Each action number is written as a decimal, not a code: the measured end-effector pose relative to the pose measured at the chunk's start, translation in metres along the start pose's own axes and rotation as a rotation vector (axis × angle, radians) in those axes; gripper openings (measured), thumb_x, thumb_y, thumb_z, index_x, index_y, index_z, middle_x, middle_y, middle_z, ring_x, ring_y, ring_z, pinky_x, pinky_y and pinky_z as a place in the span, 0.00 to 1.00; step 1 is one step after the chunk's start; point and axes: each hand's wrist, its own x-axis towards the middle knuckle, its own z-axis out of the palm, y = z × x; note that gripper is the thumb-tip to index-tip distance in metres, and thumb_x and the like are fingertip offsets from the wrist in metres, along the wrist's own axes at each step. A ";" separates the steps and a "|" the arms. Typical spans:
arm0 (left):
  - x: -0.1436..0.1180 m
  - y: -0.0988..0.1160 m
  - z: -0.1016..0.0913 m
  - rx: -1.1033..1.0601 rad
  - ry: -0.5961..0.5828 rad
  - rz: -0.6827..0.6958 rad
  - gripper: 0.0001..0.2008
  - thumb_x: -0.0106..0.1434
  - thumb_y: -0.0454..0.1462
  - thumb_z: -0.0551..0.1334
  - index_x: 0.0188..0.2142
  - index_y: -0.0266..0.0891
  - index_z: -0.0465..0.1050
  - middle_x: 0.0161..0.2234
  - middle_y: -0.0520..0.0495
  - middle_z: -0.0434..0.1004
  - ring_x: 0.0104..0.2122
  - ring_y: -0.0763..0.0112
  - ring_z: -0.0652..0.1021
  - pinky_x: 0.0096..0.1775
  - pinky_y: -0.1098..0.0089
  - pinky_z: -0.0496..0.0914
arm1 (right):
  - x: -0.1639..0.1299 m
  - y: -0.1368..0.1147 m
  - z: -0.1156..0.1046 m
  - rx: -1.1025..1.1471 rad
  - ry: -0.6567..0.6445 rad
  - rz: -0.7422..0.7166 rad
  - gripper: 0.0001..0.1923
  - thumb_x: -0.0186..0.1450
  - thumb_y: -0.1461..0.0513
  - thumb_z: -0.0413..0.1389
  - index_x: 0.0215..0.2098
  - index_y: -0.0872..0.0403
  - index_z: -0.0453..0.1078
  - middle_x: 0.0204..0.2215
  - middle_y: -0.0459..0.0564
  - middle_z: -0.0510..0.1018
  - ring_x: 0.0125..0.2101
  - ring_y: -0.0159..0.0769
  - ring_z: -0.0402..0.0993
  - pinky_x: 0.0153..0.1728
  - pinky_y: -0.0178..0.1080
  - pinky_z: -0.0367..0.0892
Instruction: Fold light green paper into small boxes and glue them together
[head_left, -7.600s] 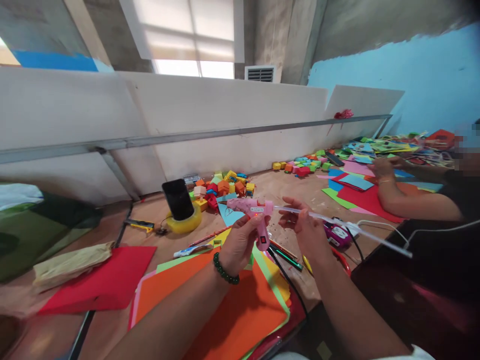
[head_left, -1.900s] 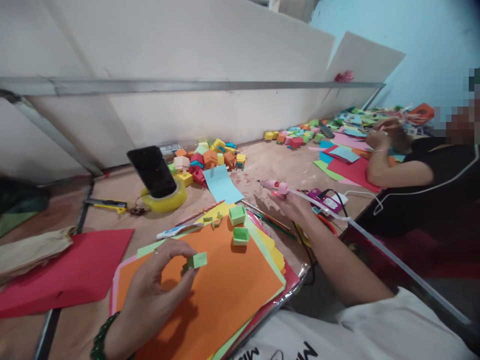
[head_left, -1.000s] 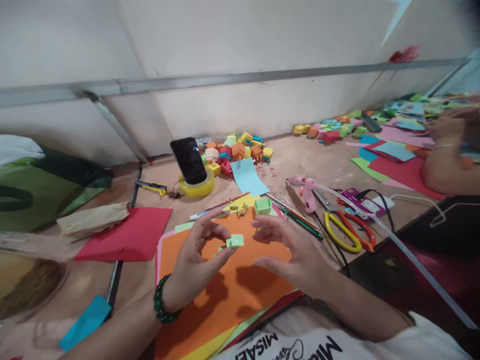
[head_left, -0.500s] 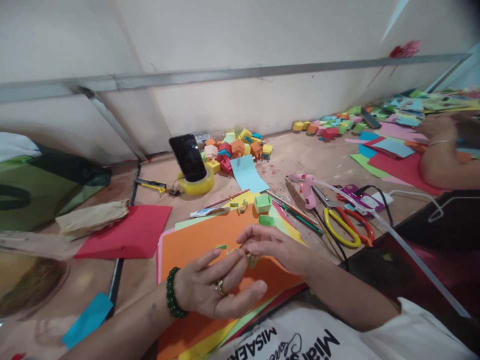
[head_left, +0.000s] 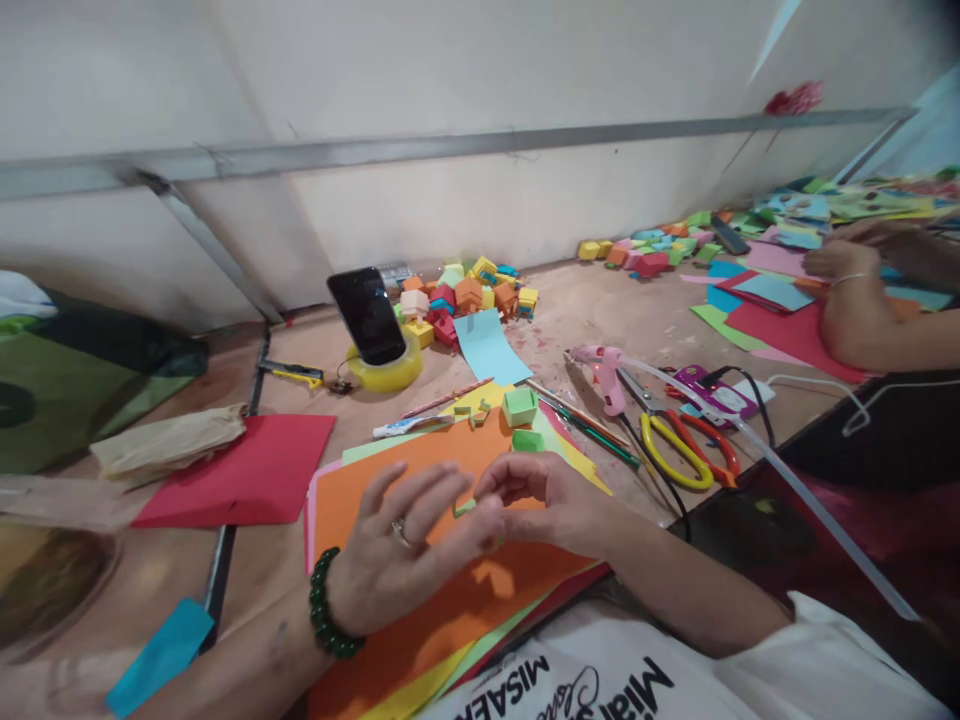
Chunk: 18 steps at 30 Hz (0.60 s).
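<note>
Up comes the left hand (head_left: pixel 412 555) since half a second ago, fingers lifted and fanned, that grip released, its thumb reaching the other hand's fingertips! Sweeping across from the hands: red sheet (head_left: pixel 240 475) at nine o'clock, phone (head_left: pixel 369 318) propped in a tape roll (head_left: pixel 390 372) at eleven. Now the small green piece (head_left: pixel 465 507), right at the fingertips over the orange sheet (head_left: pixel 360 500). Green paper boxes (head_left: pixel 520 408) sit just past twelve. Right hand (head_left: pixel 544 505) next, fingers curled; whether that grip has the piece, can't tell! Glue gun (head_left: pixel 609 378) at one, scissors (head_left: pixel 679 450) at two.
</note>
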 end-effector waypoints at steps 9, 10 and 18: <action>0.007 -0.008 0.008 -0.771 -0.302 -0.790 0.07 0.58 0.41 0.64 0.34 0.40 0.76 0.29 0.47 0.79 0.30 0.68 0.77 0.32 0.70 0.73 | -0.008 -0.001 0.012 -0.620 0.220 -0.302 0.04 0.59 0.64 0.58 0.35 0.51 0.70 0.31 0.46 0.78 0.34 0.35 0.72 0.37 0.39 0.68; 0.010 -0.007 0.008 -0.801 -0.290 -0.798 0.06 0.57 0.40 0.65 0.32 0.40 0.76 0.28 0.48 0.79 0.28 0.69 0.77 0.31 0.71 0.73 | -0.008 -0.001 0.008 -0.631 0.199 -0.297 0.05 0.60 0.62 0.59 0.36 0.51 0.70 0.32 0.46 0.78 0.34 0.36 0.73 0.37 0.39 0.67; 0.015 -0.019 -0.001 -0.802 0.090 -0.994 0.13 0.51 0.44 0.70 0.33 0.40 0.76 0.31 0.48 0.77 0.29 0.69 0.76 0.30 0.71 0.73 | 0.022 -0.002 -0.070 -1.090 0.491 -0.082 0.09 0.64 0.63 0.54 0.39 0.48 0.75 0.32 0.51 0.75 0.31 0.39 0.70 0.34 0.41 0.63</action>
